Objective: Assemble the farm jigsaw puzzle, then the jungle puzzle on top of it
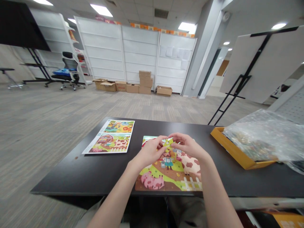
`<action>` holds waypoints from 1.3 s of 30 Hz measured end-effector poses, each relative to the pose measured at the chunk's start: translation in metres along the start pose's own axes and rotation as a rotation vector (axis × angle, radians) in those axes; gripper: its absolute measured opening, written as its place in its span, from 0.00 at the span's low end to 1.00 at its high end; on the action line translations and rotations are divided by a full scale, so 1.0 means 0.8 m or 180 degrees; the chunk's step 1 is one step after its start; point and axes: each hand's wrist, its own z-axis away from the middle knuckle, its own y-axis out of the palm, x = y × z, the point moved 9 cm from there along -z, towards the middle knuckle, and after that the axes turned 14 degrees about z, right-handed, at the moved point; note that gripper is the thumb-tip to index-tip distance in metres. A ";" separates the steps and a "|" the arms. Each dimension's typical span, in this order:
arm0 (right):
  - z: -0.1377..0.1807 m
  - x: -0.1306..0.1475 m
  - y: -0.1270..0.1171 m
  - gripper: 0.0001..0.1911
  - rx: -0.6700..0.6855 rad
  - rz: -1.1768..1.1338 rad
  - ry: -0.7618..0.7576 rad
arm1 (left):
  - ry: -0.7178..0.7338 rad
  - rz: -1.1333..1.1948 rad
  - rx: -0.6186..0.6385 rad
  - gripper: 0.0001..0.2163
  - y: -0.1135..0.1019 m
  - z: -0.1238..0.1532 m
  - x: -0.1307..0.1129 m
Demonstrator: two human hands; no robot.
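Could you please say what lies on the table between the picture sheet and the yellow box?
In the head view, the farm jigsaw puzzle lies between the picture sheet and the yellow box.

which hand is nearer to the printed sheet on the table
The left. The left hand is over the puzzle, just right of the printed sheet and not touching it; the right hand is also over the puzzle, but farther right.
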 end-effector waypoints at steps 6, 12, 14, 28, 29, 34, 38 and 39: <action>0.009 -0.063 -0.023 0.11 -0.0251 0.0435 0.0597 | 0.0017 -0.1140 -0.0104 0.18 0.003 0.004 -0.001; 0.026 -0.109 -0.033 0.10 -0.0160 0.0307 0.1115 | 0.0358 -0.1950 0.0720 0.09 0.054 0.008 -0.001; 0.026 -0.111 -0.030 0.10 -0.0131 0.0369 0.1156 | 0.0404 -0.2080 0.0765 0.08 0.062 0.008 0.001; 0.014 -0.096 -0.027 0.12 -0.0262 0.1447 0.1004 | 0.0335 -0.2335 0.0638 0.20 0.087 0.012 0.000; 0.015 -0.095 -0.029 0.14 -0.0305 0.1491 0.1017 | 0.0338 -0.2323 0.0634 0.20 0.088 0.012 0.001; 0.015 -0.081 -0.038 0.10 -0.0430 0.1571 0.0900 | 0.0279 -0.2272 0.0664 0.20 0.091 0.011 0.004; 0.014 -0.070 -0.042 0.08 -0.0551 0.1606 0.0782 | 0.0342 -0.2300 0.0629 0.21 0.091 0.011 0.003; 0.014 -0.070 -0.039 0.08 -0.0495 0.1605 0.0792 | 0.0351 -0.2313 0.0627 0.22 0.091 0.012 0.003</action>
